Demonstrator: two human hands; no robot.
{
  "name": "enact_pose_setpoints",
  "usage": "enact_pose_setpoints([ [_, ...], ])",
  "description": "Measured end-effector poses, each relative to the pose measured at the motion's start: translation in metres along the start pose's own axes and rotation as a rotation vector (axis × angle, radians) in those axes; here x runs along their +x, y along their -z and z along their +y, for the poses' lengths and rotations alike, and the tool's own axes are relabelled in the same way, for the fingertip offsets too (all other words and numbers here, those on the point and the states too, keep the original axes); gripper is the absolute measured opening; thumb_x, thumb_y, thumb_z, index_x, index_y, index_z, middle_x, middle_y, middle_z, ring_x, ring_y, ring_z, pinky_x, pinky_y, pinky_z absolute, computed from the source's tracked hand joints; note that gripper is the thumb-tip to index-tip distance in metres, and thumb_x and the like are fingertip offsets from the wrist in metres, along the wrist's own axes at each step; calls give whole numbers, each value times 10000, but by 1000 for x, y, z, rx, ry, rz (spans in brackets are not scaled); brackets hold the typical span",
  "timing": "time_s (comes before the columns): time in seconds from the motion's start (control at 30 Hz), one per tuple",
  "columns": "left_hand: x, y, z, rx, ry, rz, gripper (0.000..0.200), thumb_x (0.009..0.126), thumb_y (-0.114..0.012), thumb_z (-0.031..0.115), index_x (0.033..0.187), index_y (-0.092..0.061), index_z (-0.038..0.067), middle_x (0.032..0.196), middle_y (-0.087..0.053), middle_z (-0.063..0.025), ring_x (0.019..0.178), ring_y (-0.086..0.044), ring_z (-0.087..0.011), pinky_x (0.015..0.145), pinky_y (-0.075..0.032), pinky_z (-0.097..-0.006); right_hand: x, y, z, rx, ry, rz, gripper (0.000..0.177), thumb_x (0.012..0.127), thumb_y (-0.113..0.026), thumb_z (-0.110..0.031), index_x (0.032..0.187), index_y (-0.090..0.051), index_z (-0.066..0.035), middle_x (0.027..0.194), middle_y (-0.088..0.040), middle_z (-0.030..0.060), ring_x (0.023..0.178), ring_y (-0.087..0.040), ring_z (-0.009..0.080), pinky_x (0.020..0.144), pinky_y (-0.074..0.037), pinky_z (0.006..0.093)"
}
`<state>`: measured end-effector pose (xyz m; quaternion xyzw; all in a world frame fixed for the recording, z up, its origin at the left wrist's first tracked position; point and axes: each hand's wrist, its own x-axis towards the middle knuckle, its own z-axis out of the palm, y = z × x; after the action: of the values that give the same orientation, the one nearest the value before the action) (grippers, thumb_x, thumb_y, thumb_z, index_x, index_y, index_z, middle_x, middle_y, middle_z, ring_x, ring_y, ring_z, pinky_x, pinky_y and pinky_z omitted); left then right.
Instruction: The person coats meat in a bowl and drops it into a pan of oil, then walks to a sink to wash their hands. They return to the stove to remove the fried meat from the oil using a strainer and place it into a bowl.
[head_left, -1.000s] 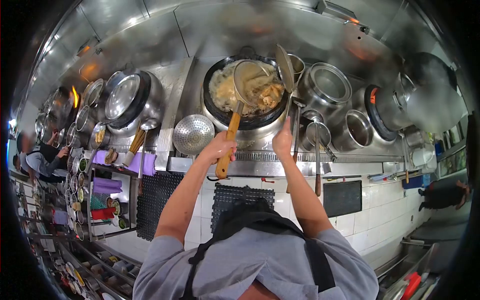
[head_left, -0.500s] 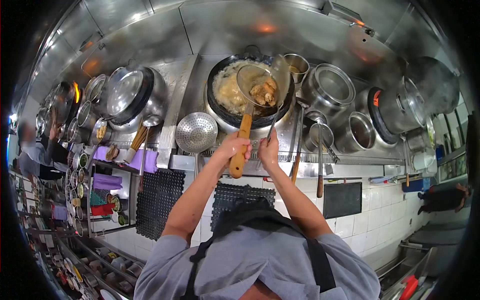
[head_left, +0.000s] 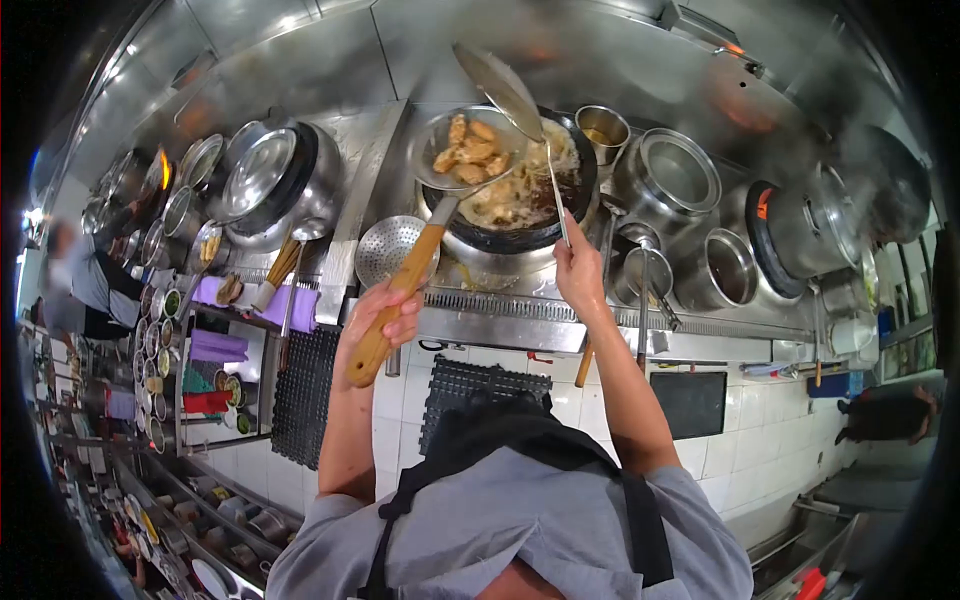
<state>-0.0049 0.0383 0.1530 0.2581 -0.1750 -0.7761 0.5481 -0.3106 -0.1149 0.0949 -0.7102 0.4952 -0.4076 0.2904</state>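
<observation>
My left hand (head_left: pixel 385 315) is closed round the wooden handle of a wire strainer (head_left: pixel 440 231). Browned fried pieces, looking like chicken (head_left: pixel 478 152), lie in its bowl, held over the left side of a black wok (head_left: pixel 500 238). Pale foaming oil (head_left: pixel 545 165) bubbles in the wok. My right hand (head_left: pixel 580 265) grips the thin metal handle of a wide, shallow skimmer (head_left: pixel 495 88), its disc tilted above the wok's back edge. Whether that disc has holes I cannot make out. Below the strainer, a perforated skimmer (head_left: pixel 392 255) rests on the stove.
Right of the wok stand a small metal pot (head_left: pixel 602 128), a lidded pot (head_left: pixel 680 168) and an open pot (head_left: pixel 728 268). A large covered pot (head_left: pixel 265 180) is on the left. Several ingredient bowls (head_left: pixel 165 340) line the far left, where another person (head_left: pixel 112 285) stands.
The strainer with the fried pieces has moved left, and my left hand has moved left and down. The skimmer has swung up and left, away from beside the strainer.
</observation>
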Motion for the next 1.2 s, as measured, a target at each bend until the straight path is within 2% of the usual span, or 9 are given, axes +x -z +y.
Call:
enact_pose_setpoints([
  [0.1, -48, 10, 2, 144, -105, 133, 389, 956, -582, 146, 1292, -499, -32, 799, -522, -51, 467, -440, -68, 407, -373, -215, -7, 21, -1, 159, -51, -20, 540, 951, -500, 5, 1484, -438, -55, 779, -648, 91, 693, -614, 166, 718, -514, 286],
  [0.23, -104, 18, -7, 442, -209, 427, 345, 957, -577, 158, 1252, -490, 2, 755, -494, -41, 451, -451, -87, 376, -362, -205, -42, 99, 4, 591, -372, 0, 524, 987, -450, -27, 1507, -388, -39, 798, -596, 41, 452, -445, 56, 393, -395, 242],
  [0.47, -111, 77, -47, 777, -216, 725, 281, 857, -545, 74, 1131, -502, 30, 717, -553, -35, 460, -510, -119, 381, -421, -260, -119, 214, 158, 573, -523, 526, 524, 1006, -574, -121, 1488, -377, -61, 878, -666, 87, 531, -449, 44, 406, -347, 200],
  [0.6, -90, 86, -79, 908, -222, 929, 250, 839, -529, 12, 1088, -516, 19, 671, -493, -15, 416, -474, -109, 365, -394, -272, -143, 255, 219, 775, -568, 635, 304, 997, -562, -76, 1267, -471, 31, 878, -643, 93, 561, -429, 42, 417, -335, 192],
  [0.67, -88, 103, -94, 949, -251, 945, 465, 851, -538, 30, 1312, -493, -17, 710, -551, -51, 429, -507, -116, 376, -431, -284, -155, 266, 241, 813, -514, 569, 293, 997, -541, -66, 1266, -471, 28, 826, -607, 65, 534, -401, 43, 404, -355, 206],
  [0.87, -88, 92, -104, 1561, -230, 1204, 626, 834, -580, 23, 1439, -450, 117, 985, -660, -324, 945, -630, -519, 768, -510, -553, -153, 260, 187, 474, -580, 536, 351, 1002, -465, -57, 1342, -431, 26, 778, -583, 54, 461, -389, 41, 357, -377, 225],
  [1.03, -90, 69, -86, 1452, -379, 1141, 569, 838, -552, 11, 1400, -466, 25, 793, -661, -195, 663, -682, -337, 603, -539, -436, -107, 244, 97, 344, -509, 283, 524, 997, -471, -60, 1507, -357, -13, 777, -603, 51, 459, -424, 48, 356, -361, 224],
  [1.13, -77, -6, -58, 1099, -340, 984, 522, 845, -522, -7, 1365, -489, -14, 695, -562, -67, 482, -557, -145, 440, -460, -304, -55, 201, 60, 141, -416, -81, 562, 993, -502, -100, 1534, -357, -65, 786, -629, 35, 493, -451, 45, 387, -338, 212],
  [1.2, -65, -9, -52, 1064, -398, 914, 491, 855, -498, -24, 1345, -508, -9, 685, -504, -12, 424, -463, -68, 374, -381, -237, -15, 154, 38, -287, -192, -234, 573, 909, -492, -15, 1479, -441, -33, 800, -683, 98, 691, -633, 161, 619, -488, 308],
])
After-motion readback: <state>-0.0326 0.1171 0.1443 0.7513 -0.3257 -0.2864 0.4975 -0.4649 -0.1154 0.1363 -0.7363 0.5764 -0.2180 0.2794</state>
